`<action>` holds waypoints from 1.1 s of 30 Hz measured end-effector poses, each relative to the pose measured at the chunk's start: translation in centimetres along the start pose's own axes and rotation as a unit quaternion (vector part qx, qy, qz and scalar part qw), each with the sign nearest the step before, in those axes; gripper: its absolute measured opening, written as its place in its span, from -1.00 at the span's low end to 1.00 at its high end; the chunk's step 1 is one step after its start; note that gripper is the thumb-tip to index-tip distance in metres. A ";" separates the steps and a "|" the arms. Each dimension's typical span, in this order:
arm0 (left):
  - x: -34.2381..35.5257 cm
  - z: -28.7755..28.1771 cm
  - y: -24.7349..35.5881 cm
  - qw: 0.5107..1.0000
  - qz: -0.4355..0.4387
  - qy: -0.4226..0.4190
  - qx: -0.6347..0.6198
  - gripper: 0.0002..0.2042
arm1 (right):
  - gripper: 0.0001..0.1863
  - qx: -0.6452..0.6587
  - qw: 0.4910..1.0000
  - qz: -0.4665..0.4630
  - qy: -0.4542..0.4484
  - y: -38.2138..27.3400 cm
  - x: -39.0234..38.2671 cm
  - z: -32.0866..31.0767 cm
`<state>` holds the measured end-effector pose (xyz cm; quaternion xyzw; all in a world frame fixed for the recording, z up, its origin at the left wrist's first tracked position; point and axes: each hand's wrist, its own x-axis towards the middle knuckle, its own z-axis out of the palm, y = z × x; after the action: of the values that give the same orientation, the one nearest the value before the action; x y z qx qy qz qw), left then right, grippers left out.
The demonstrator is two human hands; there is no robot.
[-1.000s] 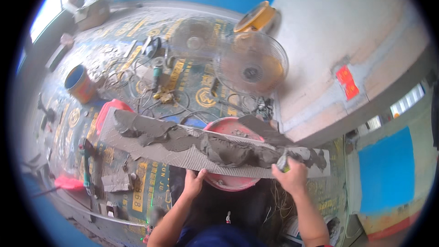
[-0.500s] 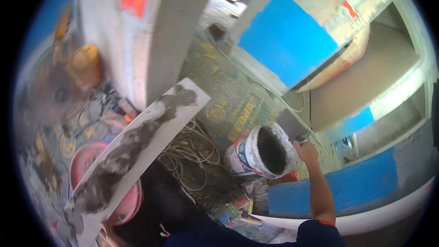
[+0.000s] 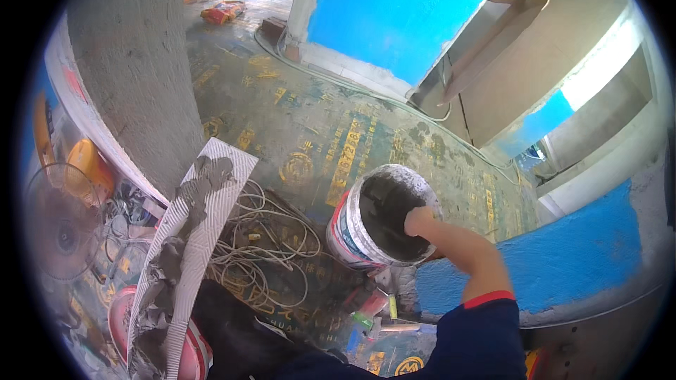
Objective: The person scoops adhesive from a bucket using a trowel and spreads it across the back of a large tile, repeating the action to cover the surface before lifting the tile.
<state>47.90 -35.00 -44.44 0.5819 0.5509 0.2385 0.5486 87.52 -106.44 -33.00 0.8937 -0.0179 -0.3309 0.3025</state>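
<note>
The right hand reaches into the mouth of a round white plastic bucket (image 3: 345, 229), its fingers hidden, so I cannot tell how closed they are or what they hold; the left is out of view. A long, pale, ridged slab (image 3: 199, 253) lies over a round pink plastic basin (image 3: 197, 353). Lumpy grey mortar (image 3: 167, 264) already covers its middle; the right edge seems left uncoated. Half a second ago, a flat grey trowel showed in the right hand, beside the bucket's rim.

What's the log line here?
Right hand at mouth of white plastic bucket; grip hidden; left hand out of view; long pale mortar-smeared board over red round tub
</note>
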 end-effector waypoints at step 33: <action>-1.3 -8.2 -10.2 0.998 0.031 -0.054 -0.032 -0.67 | -0.78 0.781 0.624 -0.012 0.012 -0.7 -4.4 1.5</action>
<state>36.42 -35.22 -50.88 0.5928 0.4943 0.2413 0.5882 83.11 -105.65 -31.72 0.7983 -0.2556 -0.1850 -0.5130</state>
